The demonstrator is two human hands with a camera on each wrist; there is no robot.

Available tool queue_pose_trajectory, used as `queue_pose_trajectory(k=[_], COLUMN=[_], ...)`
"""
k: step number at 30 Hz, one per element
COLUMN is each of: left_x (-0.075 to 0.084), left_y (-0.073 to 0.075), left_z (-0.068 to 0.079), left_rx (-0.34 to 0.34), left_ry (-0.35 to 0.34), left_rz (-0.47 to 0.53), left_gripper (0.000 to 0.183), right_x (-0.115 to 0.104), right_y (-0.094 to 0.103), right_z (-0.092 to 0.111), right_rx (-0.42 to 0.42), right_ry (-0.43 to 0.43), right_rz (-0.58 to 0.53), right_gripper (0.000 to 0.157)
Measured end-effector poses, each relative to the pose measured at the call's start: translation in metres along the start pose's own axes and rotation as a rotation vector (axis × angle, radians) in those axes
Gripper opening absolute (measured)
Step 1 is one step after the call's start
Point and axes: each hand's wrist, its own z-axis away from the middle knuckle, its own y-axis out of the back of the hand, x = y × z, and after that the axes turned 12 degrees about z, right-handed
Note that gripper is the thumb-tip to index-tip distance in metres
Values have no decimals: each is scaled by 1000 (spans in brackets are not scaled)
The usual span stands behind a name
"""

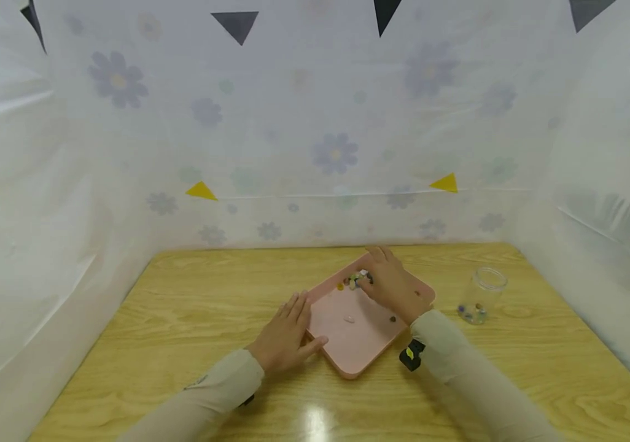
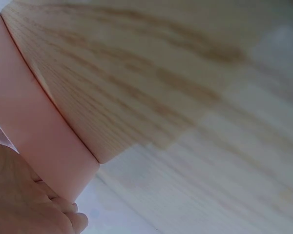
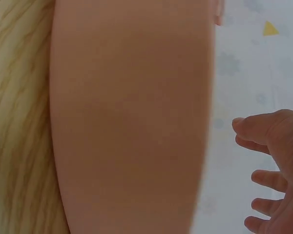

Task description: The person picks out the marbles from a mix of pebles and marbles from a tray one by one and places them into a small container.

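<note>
A shallow pink tray (image 1: 342, 344) lies askew on the table. Small coloured stones (image 1: 355, 280) are bunched at its far end, partly hidden by my right hand (image 1: 389, 282). That hand reaches over the tray's right side, its thumb beside the bunch. Its fingers are spread and slightly bent in the right wrist view, with nothing visible between them. My left hand (image 1: 284, 334) rests against the tray's left side, fingers straight along the wall and thumb over the rim. A pale stone (image 1: 349, 319) and a dark stone (image 1: 393, 319) lie apart on the tray floor.
Right of the tray stands a clear glass jar (image 1: 483, 298) with several coloured stones at its bottom. The wooden table (image 1: 193, 294) is bordered by pale hanging sheets (image 1: 271, 141) at the back and both sides.
</note>
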Motion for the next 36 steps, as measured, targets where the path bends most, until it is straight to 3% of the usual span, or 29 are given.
queue_pose_trajectory(k=[4,12,23,28,36], left_x=[0,2,3,3,3], left_y=[-1,-1,-1,-1,-1], left_z=[0,0,0,1,0], left_rx=[-7,-1,-11,-12,-9], left_ry=[1,-1,5,3,-6], left_rz=[-5,4,-21,-20,-26], left_gripper=[92,91,90,89,90], right_x=[-7,-10,-13,-14,-15], right_y=[-16,-36,-47,-49,-52], right_z=[-5,-9,-4,-4,-7], right_rx=[-56,8,-133,-100,-70], right_ry=[18,39,10,-3,12], right_rz=[53,93,90,57,69], right_gripper=[21,18,13,17,7])
